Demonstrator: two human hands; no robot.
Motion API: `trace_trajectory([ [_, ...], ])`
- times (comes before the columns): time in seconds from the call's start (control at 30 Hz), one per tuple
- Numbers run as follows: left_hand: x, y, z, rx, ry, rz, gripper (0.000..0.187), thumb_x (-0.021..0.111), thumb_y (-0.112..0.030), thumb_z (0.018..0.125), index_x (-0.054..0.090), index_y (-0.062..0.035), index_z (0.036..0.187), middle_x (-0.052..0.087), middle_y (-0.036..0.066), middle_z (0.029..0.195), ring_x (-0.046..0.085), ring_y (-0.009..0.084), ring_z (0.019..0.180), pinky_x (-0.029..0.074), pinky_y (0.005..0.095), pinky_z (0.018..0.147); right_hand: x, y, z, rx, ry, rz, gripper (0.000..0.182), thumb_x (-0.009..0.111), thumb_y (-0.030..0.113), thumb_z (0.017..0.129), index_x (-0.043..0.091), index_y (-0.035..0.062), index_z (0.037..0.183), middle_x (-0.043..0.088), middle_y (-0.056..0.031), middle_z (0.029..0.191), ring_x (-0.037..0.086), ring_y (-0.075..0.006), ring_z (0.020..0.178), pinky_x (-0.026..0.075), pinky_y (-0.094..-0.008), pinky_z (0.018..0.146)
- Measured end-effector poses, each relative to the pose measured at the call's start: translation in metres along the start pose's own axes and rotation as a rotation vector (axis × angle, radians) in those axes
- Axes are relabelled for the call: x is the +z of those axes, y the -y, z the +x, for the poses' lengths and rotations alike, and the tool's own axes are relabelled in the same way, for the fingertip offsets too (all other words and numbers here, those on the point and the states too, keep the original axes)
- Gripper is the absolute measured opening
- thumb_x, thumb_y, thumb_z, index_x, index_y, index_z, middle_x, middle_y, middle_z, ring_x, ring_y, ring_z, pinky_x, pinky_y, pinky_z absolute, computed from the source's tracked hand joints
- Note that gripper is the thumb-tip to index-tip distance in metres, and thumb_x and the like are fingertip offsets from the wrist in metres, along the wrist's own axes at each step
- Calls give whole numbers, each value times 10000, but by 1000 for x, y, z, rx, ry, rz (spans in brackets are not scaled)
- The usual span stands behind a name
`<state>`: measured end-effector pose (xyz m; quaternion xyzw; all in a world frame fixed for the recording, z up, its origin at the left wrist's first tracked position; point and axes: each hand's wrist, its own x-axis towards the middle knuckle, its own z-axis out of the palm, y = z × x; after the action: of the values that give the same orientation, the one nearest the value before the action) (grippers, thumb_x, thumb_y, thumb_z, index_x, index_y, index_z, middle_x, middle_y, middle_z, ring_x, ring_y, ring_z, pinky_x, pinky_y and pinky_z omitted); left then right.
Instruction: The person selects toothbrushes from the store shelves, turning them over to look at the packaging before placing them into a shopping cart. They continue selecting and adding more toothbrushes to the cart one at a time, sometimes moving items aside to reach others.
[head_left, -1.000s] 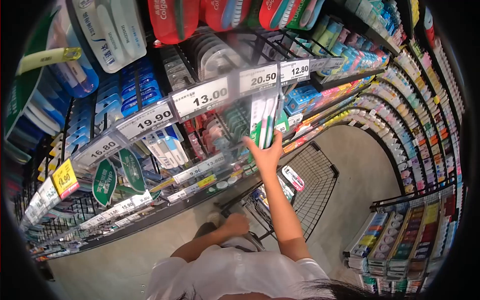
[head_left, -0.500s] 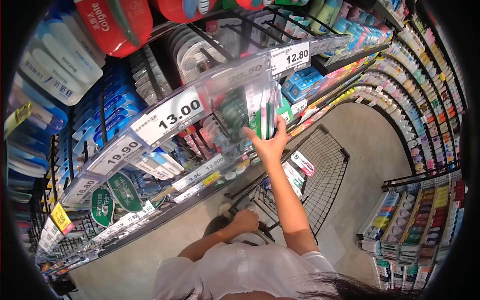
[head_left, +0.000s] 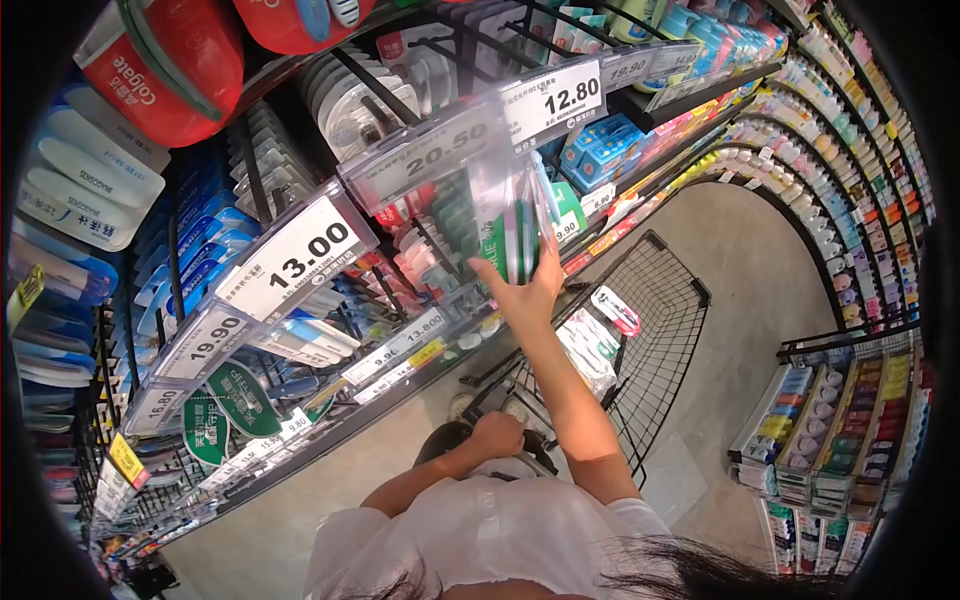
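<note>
My right hand (head_left: 527, 290) is raised at the shelf with thumb and fingers closed round the lower end of a toothbrush pack (head_left: 516, 240). This pack is clear plastic with green and pale parts, and its top sits behind the clear price rail. Low in front of my body, my left hand (head_left: 497, 434) is closed in a fist at the handle of a shopping cart (head_left: 660, 330); the fingers' undersides are hidden. Inside the cart lie a white and pink pack (head_left: 618, 311) and a white and green plastic-wrapped item (head_left: 588, 352).
Price tags (head_left: 306, 252) line the curved shelf rail. Red Colgate packs (head_left: 165, 75) hang at the upper left, with blue toothbrush packs (head_left: 205, 240) behind the rail. A rack of small packages (head_left: 830, 430) stands on the right, and stocked shelves curve along the far side.
The shelf has shifted left and slightly down in view. My right hand, still on the toothbrush pack, sits slightly lower and further left. My left hand stays at the cart handle.
</note>
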<state>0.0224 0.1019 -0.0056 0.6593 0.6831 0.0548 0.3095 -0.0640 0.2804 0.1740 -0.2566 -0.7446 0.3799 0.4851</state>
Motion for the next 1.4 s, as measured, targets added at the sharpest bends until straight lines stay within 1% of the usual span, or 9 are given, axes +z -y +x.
trace_trajectory([
  [0.2, 3, 0, 0, 2, -53, -27, 295, 526, -279, 728, 663, -26, 664, 644, 157, 696, 641, 308, 682, 511, 431, 654, 11, -1, -12, -180, 39, -14, 857, 820, 315, 634, 406, -3, 1313, 533, -194, 1085, 551, -353, 1009, 446, -413, 843],
  [0.33, 1, -1, -1, 12, -66, -21, 299, 525, -285, 729, 662, -29, 659, 642, 152, 687, 639, 302, 671, 511, 425, 645, 7, 11, -13, -54, 95, 28, 852, 815, 315, 641, 405, 5, 1320, 519, -239, 1146, 532, -371, 1057, 442, -390, 859],
  [0.53, 4, 0, 1, 19, -72, -6, 294, 526, -288, 732, 668, -39, 668, 645, 146, 694, 640, 299, 675, 514, 417, 652, -10, 10, -16, -161, 158, 132, 813, 809, 293, 641, 431, -4, 1296, 558, -183, 1010, 561, -305, 924, 451, -381, 816],
  [0.63, -1, -1, 3, -12, -24, -13, 286, 522, -282, 736, 671, -47, 672, 652, 138, 704, 645, 300, 689, 517, 415, 661, -33, -5, -34, -43, 459, 468, 819, 722, 420, 717, 375, -11, 1321, 557, -193, 1057, 597, -278, 861, 488, -338, 770],
  [0.73, -4, -4, 4, -39, 21, 8, 281, 516, -275, 744, 675, -54, 676, 658, 130, 712, 652, 295, 695, 520, 417, 653, -65, 5, -52, 581, 747, 1283, 817, 547, 582, 783, 364, -2, 1324, 572, -211, 951, 600, -229, 662, 492, -279, 576],
  [0.77, -3, -2, 5, -30, 24, 13, 286, 511, -283, 755, 672, -55, 693, 657, 129, 727, 650, 290, 697, 520, 425, 653, -67, 10, -55, 607, 733, 1317, 856, 397, 679, 803, 358, -10, 1308, 568, -235, 814, 532, -200, 470, 425, -253, 404],
  [0.9, 13, 3, 8, 20, -2, 25, 288, 508, -294, 777, 664, -59, 719, 654, 128, 747, 646, 283, 699, 515, 438, 645, -79, 21, -57, 653, 712, 1670, 826, 328, 672, 840, 363, -20, 1290, 575, -269, 799, 527, -233, 486, 418, -290, 394],
  [1.13, 8, -2, 4, 30, -136, -10, 270, 535, -291, 764, 658, -63, 690, 640, 121, 684, 625, 282, 629, 501, 432, 600, -76, 30, -51, 650, 680, 1830, 812, 318, 659, 850, 349, -18, 1298, 571, -286, 793, 507, -245, 451, 400, -296, 382],
  [1.4, 18, 2, 5, 20, -185, 6, 263, 542, -289, 753, 649, -71, 653, 638, 111, 669, 624, 271, 621, 500, 423, 598, -76, 38, -44, 582, 687, 1780, 801, 294, 644, 865, 336, -27, 1300, 573, -289, 794, 510, -244, 453, 411, -300, 413],
])
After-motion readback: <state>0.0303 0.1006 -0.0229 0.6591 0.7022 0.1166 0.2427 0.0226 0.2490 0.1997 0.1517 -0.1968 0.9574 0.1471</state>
